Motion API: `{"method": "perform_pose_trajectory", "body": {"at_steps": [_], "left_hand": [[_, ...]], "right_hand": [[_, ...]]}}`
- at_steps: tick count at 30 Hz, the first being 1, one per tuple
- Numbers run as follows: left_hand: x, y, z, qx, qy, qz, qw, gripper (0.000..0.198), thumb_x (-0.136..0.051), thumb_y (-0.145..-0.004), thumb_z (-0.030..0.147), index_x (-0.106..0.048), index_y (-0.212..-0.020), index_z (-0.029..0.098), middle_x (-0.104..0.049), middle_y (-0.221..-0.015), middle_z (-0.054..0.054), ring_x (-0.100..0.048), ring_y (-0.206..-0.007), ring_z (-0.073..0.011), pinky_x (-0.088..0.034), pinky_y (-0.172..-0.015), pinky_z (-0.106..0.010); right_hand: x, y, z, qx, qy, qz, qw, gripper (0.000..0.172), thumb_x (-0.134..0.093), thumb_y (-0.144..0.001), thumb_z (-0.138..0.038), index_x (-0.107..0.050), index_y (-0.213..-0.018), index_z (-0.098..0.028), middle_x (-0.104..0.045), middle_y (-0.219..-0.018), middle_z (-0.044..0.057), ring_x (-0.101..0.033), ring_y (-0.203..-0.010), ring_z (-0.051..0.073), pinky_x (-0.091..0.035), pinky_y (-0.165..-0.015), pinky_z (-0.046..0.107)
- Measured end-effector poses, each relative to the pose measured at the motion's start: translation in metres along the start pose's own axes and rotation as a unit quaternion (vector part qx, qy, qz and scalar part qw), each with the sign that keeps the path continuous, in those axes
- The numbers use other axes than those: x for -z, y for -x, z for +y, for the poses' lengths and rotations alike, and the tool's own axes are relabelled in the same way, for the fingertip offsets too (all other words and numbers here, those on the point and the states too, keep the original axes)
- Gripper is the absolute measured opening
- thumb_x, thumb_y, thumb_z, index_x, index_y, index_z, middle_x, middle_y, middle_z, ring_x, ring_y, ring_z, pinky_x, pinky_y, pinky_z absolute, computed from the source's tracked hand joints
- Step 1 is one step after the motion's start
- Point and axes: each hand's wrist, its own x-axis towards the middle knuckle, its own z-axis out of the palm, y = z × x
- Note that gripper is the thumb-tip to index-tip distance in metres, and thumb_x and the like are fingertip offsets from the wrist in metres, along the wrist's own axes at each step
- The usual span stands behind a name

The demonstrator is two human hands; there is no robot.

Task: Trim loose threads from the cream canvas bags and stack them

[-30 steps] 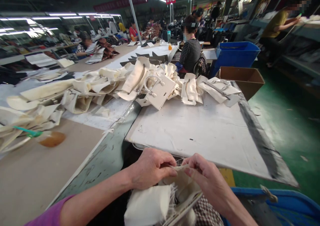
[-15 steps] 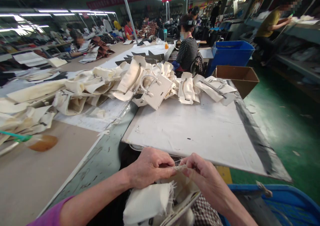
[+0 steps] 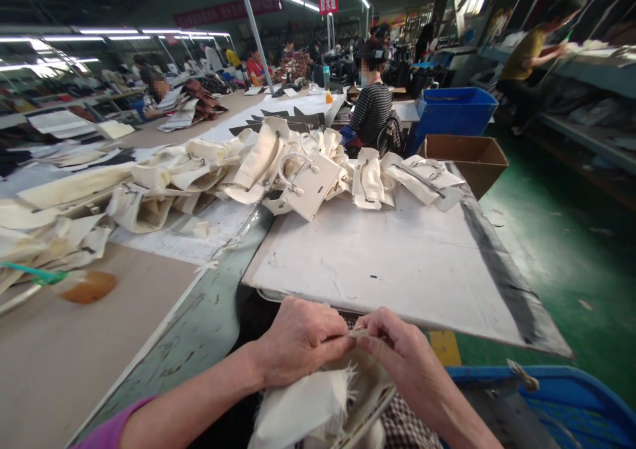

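Note:
My left hand [image 3: 298, 340] and my right hand [image 3: 402, 363] meet at the bottom centre, below the table's near edge. Both are closed in a pinch on the top edge of a cream fabric bag piece [image 3: 308, 406] with frayed threads that lies in my lap. The fingertips of the two hands touch each other over the fabric. A stiff cream panel sticks out beneath the cloth. A purple sleeve covers my left upper arm.
A white board [image 3: 397, 263] lies on the table ahead, with a heap of cream handbags [image 3: 308, 177] at its far end and more to the left. A blue bin [image 3: 561, 409] stands at my right, a cardboard box [image 3: 472, 154] farther off. A person in stripes [image 3: 372, 108] sits beyond.
The hands stay pinched on the fabric edge, with the fingers drawn a little closer together. The view has shifted slightly.

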Motion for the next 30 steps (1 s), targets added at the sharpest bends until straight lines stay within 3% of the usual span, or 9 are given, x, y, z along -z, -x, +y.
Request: {"method": "perform_pose_trajectory", "body": {"at_steps": [4, 8, 10, 12, 15, 19, 24, 30], "left_hand": [[0.001, 0.000, 0.008, 0.026, -0.065, -0.005, 0.998, 0.034, -0.050, -0.094, 0.034, -0.057, -0.066, 0.017, -0.062, -0.063, 0.005, -0.050, -0.055, -0.0094, -0.023, -0.051, -0.025], [-0.003, -0.004, 0.022, -0.002, -0.148, 0.019, 0.989, 0.021, -0.050, -0.091, 0.021, -0.060, -0.074, 0.018, -0.065, -0.071, 0.000, -0.057, -0.066, -0.0166, -0.033, -0.062, -0.029], [-0.008, -0.008, 0.025, -0.001, -0.111, 0.039, 0.993, 0.010, -0.052, -0.088, 0.016, -0.060, -0.082, 0.018, -0.066, -0.079, -0.002, -0.058, -0.073, -0.0177, -0.037, -0.067, -0.029], [-0.014, -0.010, 0.025, 0.038, -0.023, 0.041, 0.998, 0.005, -0.056, -0.084, 0.015, -0.059, -0.087, 0.018, -0.066, -0.080, -0.001, -0.058, -0.071, -0.0155, -0.038, -0.063, -0.025], [-0.019, -0.012, 0.023, 0.086, 0.080, 0.024, 0.993, 0.005, -0.061, -0.079, 0.016, -0.058, -0.082, 0.019, -0.063, -0.069, 0.004, -0.055, -0.061, -0.0119, -0.033, -0.054, -0.021], [-0.018, -0.011, 0.025, 0.098, 0.098, 0.022, 0.990, 0.006, -0.059, -0.078, 0.016, -0.057, -0.073, 0.018, -0.057, -0.060, 0.005, -0.048, -0.054, -0.0102, -0.028, -0.051, -0.020], [-0.015, -0.013, 0.032, 0.107, 0.104, 0.012, 0.989, 0.004, -0.058, -0.077, 0.015, -0.057, -0.075, 0.018, -0.055, -0.060, 0.005, -0.047, -0.054, -0.0098, -0.027, -0.051, -0.020], [-0.011, -0.014, 0.029, 0.116, 0.103, 0.002, 0.988, 0.015, -0.062, -0.081, 0.026, -0.056, -0.071, 0.017, -0.054, -0.060, 0.005, -0.046, -0.055, -0.0100, -0.029, -0.051, -0.020]], "right_hand": [[-0.002, 0.001, 0.000, 0.017, 0.031, 0.009, 0.999, 0.016, -0.051, -0.085, -0.025, -0.044, -0.070, -0.021, -0.067, -0.090, 0.001, -0.057, -0.076, 0.014, -0.041, -0.066, 0.023], [-0.003, 0.004, 0.001, 0.047, 0.041, 0.036, 0.997, 0.017, -0.049, -0.084, -0.020, -0.043, -0.069, -0.021, -0.065, -0.081, -0.001, -0.052, -0.069, 0.013, -0.039, -0.062, 0.022], [-0.002, 0.007, 0.003, 0.052, 0.046, 0.048, 0.996, 0.017, -0.051, -0.083, -0.020, -0.043, -0.068, -0.021, -0.061, -0.072, -0.003, -0.049, -0.064, 0.012, -0.038, -0.059, 0.021], [-0.003, 0.009, 0.006, 0.054, 0.033, 0.053, 0.997, 0.018, -0.053, -0.083, -0.022, -0.044, -0.067, -0.021, -0.059, -0.068, -0.003, -0.050, -0.063, 0.012, -0.039, -0.058, 0.021], [-0.005, 0.013, 0.012, 0.057, -0.017, 0.057, 0.997, 0.022, -0.059, -0.083, -0.027, -0.046, -0.067, -0.020, -0.065, -0.078, 0.000, -0.056, -0.068, 0.013, -0.044, -0.062, 0.022], [-0.008, 0.019, 0.017, 0.066, -0.056, 0.072, 0.994, 0.024, -0.065, -0.081, -0.028, -0.048, -0.065, -0.020, -0.069, -0.086, 0.003, -0.061, -0.078, 0.016, -0.048, -0.070, 0.024], [-0.010, 0.026, 0.016, 0.065, -0.080, 0.075, 0.992, 0.023, -0.066, -0.080, -0.028, -0.048, -0.068, -0.021, -0.069, -0.090, 0.004, -0.064, -0.084, 0.017, -0.052, -0.075, 0.026], [-0.008, 0.033, 0.008, -0.009, -0.210, 0.121, 0.970, 0.040, -0.076, -0.069, -0.029, -0.037, -0.077, -0.023, -0.063, -0.104, 0.005, -0.068, -0.087, 0.021, -0.056, -0.073, 0.031]]}}
